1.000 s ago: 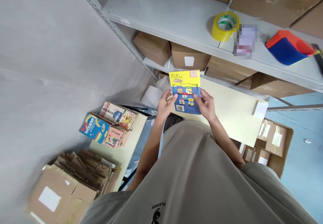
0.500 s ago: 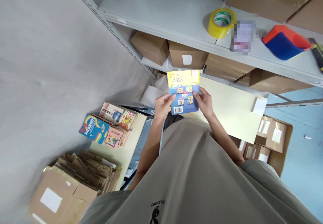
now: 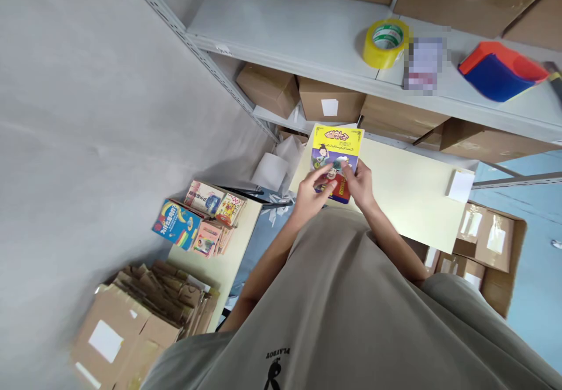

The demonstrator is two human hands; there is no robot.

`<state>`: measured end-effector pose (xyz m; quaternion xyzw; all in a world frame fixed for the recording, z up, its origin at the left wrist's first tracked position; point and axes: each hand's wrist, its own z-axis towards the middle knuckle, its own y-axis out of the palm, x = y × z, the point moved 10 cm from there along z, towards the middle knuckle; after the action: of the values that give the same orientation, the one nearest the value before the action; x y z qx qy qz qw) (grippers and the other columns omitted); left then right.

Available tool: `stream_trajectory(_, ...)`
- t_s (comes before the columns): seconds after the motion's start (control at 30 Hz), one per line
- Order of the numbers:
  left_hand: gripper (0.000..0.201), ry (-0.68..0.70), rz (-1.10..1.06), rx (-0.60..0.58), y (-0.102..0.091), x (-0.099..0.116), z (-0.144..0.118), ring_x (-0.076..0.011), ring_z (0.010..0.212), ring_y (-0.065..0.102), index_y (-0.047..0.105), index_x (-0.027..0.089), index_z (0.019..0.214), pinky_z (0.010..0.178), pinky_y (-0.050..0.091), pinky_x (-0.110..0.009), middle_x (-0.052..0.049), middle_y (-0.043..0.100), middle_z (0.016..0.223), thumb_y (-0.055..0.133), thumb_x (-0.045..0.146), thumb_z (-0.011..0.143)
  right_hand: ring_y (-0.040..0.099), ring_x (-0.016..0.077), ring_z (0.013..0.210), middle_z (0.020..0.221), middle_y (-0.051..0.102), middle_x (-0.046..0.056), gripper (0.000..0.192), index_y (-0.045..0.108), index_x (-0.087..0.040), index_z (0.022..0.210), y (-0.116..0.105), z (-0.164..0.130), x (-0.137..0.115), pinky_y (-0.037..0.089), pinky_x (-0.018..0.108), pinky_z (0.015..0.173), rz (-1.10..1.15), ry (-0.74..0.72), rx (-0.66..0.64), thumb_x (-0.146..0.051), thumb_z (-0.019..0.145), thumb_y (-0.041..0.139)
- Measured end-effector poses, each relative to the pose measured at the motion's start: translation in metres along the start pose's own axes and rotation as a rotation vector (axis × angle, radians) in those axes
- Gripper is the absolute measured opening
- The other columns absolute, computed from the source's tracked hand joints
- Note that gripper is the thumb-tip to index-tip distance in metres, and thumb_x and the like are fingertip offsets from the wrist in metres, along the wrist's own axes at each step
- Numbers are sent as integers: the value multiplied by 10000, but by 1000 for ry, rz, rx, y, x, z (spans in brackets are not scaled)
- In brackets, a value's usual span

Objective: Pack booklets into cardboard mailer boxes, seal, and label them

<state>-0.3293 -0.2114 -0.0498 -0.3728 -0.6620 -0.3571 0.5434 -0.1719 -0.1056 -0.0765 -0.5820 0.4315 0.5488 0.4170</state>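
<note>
A small children's book (image 3: 337, 138) with a yellow top and a purple and red lower cover is in front of my waist, its illustrated front facing up. My right hand (image 3: 360, 186) grips it along the right edge, with the thumb lying on the cover. My left hand (image 3: 312, 195) is over the lower left part of the cover, its thumb and forefinger apart. Whether those fingertips touch the cover I cannot make out. Behind the book stretches a pale yellow tabletop (image 3: 408, 197).
A grey shelf (image 3: 302, 21) above the table bears yellow tape (image 3: 381, 44) and a red and blue holder (image 3: 500, 74). On the left, a side table (image 3: 232, 249) holds several books (image 3: 178, 225) beside flattened cardboard (image 3: 153, 296). An open carton (image 3: 511, 273) stands at right.
The book has turned over from its back cover to its front. My left hand has let go of the left edge and moved over the cover; my right hand still holds the right side.
</note>
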Motion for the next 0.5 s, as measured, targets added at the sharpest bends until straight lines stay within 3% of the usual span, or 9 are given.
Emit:
stream_trajectory(0.1, 628, 14, 22, 212, -47, -6, 16, -354, 1452, 754, 897, 277, 1341, 1182, 644, -393, -123, 822, 1550, 1132, 441, 783, 875, 350, 1155, 1234, 923, 80, 645, 838, -308, 1164, -7, 5, 2, 735, 518, 1027, 123, 76, -89, -902, 917, 880)
stream_trajectory(0.17, 671, -56, -29, 194, -61, -19, 26, -350, 1376, 791, 896, 247, 1301, 1130, 660, -399, -131, 861, 1472, 1135, 563, 759, 887, 363, 1158, 1214, 928, 69, 653, 839, -314, 1149, -6, 2, 2, 753, 538, 1017, 205, 153, -166, -898, 872, 930)
stream_trajectory(0.3, 752, -191, -130, -18, -49, -36, 32, -326, 1142, 864, 920, 187, 1180, 1026, 685, -413, -116, 930, 1174, 1108, 746, 712, 899, 379, 1182, 1173, 932, 71, 655, 834, -292, 1096, -5, -3, 0, 768, 535, 1011, 284, 232, -231, -872, 832, 984)
stream_trajectory(0.5, 604, -155, -55, -62, -39, -24, 26, -314, 1076, 850, 936, 182, 1055, 964, 673, -393, -96, 927, 1070, 1125, 653, 729, 894, 383, 1227, 1234, 935, 65, 663, 831, -286, 1103, -8, -5, 7, 774, 524, 1016, 285, 286, -269, -858, 814, 1004)
